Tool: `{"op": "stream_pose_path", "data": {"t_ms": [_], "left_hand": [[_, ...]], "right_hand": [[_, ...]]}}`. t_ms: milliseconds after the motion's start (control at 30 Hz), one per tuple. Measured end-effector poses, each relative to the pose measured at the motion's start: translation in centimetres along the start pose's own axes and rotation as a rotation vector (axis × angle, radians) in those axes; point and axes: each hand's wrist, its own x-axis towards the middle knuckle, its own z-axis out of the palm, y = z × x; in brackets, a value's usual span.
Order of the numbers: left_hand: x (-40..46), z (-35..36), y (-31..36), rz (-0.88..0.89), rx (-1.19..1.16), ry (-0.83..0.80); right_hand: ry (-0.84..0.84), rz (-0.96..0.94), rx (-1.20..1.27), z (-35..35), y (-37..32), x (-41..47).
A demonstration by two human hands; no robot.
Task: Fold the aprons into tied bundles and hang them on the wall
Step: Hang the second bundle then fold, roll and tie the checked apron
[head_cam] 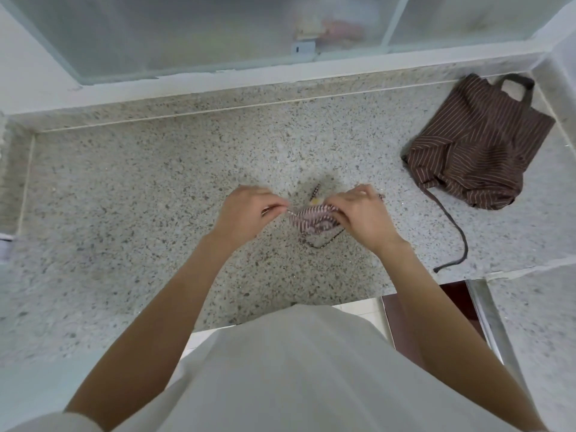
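Both hands work the small pink-and-brown striped apron bundle (307, 218) on the speckled stone counter (140, 198): my left hand (246, 210) pinches a thin tie end, my right hand (363, 210) grips the bundle's other side. To knot it well, I judge I should pull the tie snug while pinning the roll so it cannot unwind. Well apart, toward the right corner, the brown pinstriped cloth apron (470, 145) lies rumpled and unfolded, its dark strap (458, 232) trailing. No containers show.

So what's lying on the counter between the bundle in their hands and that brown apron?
Only bare speckled counter separates bundle from brown apron, per the head view.
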Motion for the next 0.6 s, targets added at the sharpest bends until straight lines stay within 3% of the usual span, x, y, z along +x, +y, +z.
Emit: {"op": "stream_pose_path", "data": {"t_ms": [67, 167, 333, 400, 467, 600], "left_hand": [[1.1, -0.7, 0.2, -0.036, -0.073, 0.016], [2.0, -1.7, 0.2, -0.147, -0.274, -0.024], [1.4, -0.6, 0.1, -0.416, -0.472, -0.121], [0.7, 0.3, -0.4, -0.400, -0.597, -0.189], [0.4, 1.0, -1.0, -0.389, -0.573, -0.215], [-0.1, 1.3, 0.0, -0.376, -0.532, 0.001]], "right_hand": [[-0.161, -0.097, 0.212, 0.0, -0.8, 0.2], [-0.278, 0.108, 0.826, -1.2, -2.7, 0.7], [0.042, 0.454, 1.383, -2.9, -4.2, 2.4], [0.154, 0.574, 1.509, -3.3, -4.2, 3.3], [0.213, 0.645, 1.530, -3.5, -4.2, 4.1], [0.243, 0.721, 1.446, -3.1, -4.2, 4.9]]}}
